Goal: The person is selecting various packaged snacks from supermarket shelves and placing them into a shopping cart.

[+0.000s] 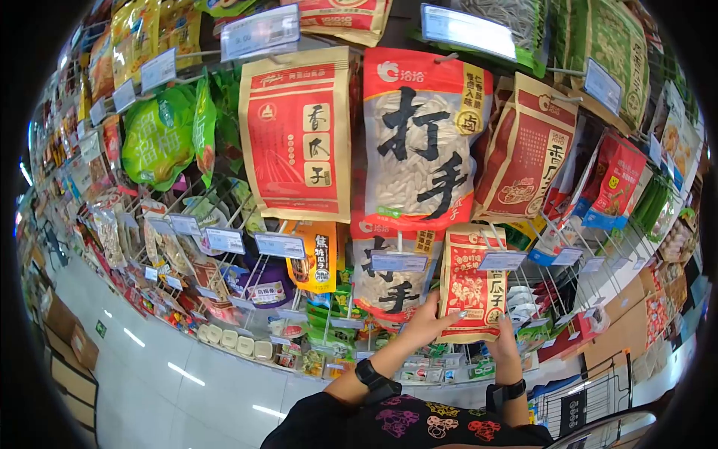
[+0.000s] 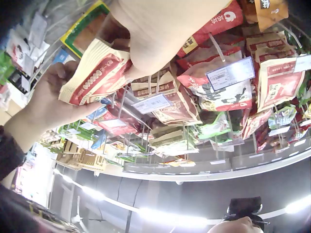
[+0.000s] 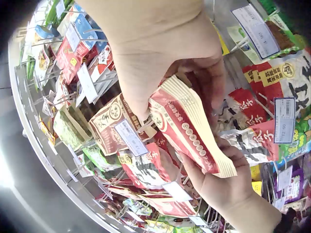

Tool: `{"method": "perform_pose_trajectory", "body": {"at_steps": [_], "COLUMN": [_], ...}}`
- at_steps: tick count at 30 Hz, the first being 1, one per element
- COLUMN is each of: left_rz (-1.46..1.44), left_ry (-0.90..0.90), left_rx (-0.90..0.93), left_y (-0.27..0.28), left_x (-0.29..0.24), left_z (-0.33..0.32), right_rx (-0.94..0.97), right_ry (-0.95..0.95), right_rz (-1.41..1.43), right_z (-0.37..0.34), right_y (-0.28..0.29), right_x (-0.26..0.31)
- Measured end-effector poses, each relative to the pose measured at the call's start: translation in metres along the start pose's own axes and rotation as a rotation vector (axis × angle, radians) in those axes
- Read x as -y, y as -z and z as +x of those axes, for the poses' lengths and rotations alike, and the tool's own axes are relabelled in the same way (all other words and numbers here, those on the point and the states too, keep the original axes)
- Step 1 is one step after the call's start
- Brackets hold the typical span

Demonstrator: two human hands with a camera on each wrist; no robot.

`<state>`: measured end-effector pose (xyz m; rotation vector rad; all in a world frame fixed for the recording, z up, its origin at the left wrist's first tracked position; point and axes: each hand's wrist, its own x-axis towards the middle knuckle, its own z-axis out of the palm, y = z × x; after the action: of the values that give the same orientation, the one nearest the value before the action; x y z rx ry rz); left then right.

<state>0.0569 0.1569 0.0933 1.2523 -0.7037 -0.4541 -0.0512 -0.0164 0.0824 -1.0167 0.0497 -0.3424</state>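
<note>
A red and tan paper bag of sunflower seeds (image 1: 473, 280) is held upright in front of the hanging rack, between both hands. My left hand (image 1: 425, 327) grips its lower left side, the thumb lying across the front. At the lower right edge, my right hand (image 1: 506, 343) holds it with the thumb on the front and the fingers behind. The left wrist view shows the bag's (image 2: 99, 75) crimped end between the two hands. From the right wrist, the bag (image 3: 187, 128) appears edge-on, with the right fingers partly hidden behind it.
Large seed bags hang above on metal hooks, among them a red and white bag (image 1: 422, 142) and a tan and red bag (image 1: 297, 135). Price tags (image 1: 502, 260) stick out from the hook ends near the hands. A shopping cart (image 1: 591, 396) stands at lower right.
</note>
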Motion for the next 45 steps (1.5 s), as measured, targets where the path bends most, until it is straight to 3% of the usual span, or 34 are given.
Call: {"method": "perform_pose_trajectory", "body": {"at_steps": [6, 13, 22, 26, 30, 31, 34, 38, 42, 43, 45], "left_rz": [0.175, 0.122, 0.144, 0.083, 0.145, 0.103, 0.338, 0.794, 0.779, 0.799, 0.744], "left_ry": [0.004, -0.068, 0.028, -0.125, -0.181, -0.118, -0.269, -0.25, -0.161, -0.247, -0.223], "left_rx": [0.014, -0.003, 0.011, -0.05, -0.087, -0.003, -0.054, 0.138, 0.338, 0.311, 0.335], "left_y": [0.004, 0.009, 0.015, 0.014, 0.017, 0.021, 0.022, 0.036, 0.052, 0.053, 0.054], "left_x": [-0.017, 0.002, -0.004, 0.007, 0.015, 0.005, -0.009, -0.037, -0.053, -0.05, -0.061], "left_z": [-0.008, -0.005, -0.011, -0.01, -0.006, -0.008, -0.013, -0.036, -0.045, -0.048, -0.051], "right_rx": [-0.003, -0.011, -0.075, -0.111, -0.075, -0.108, -0.117, -0.165, -0.187, -0.209, -0.193], "right_ry": [-0.01, -0.012, -0.02, -0.037, -0.015, 0.008, 0.009, 0.028, 0.18, 0.216, 0.262], "right_rz": [0.032, 0.035, 0.033, 0.104, -0.028, -0.092, -0.153, -0.25, -0.518, -0.673, -0.818], "right_z": [0.001, 0.004, 0.009, 0.021, 0.045, 0.051, 0.064, 0.074, 0.086, 0.089, 0.093], "right_y": [-0.012, -0.021, -0.024, -0.023, -0.026, -0.032, -0.033, -0.019, 0.009, 0.015, 0.022], "right_x": [0.0, -0.003, -0.011, -0.012, -0.003, 0.0, -0.001, -0.009, -0.021, -0.022, -0.023]}}
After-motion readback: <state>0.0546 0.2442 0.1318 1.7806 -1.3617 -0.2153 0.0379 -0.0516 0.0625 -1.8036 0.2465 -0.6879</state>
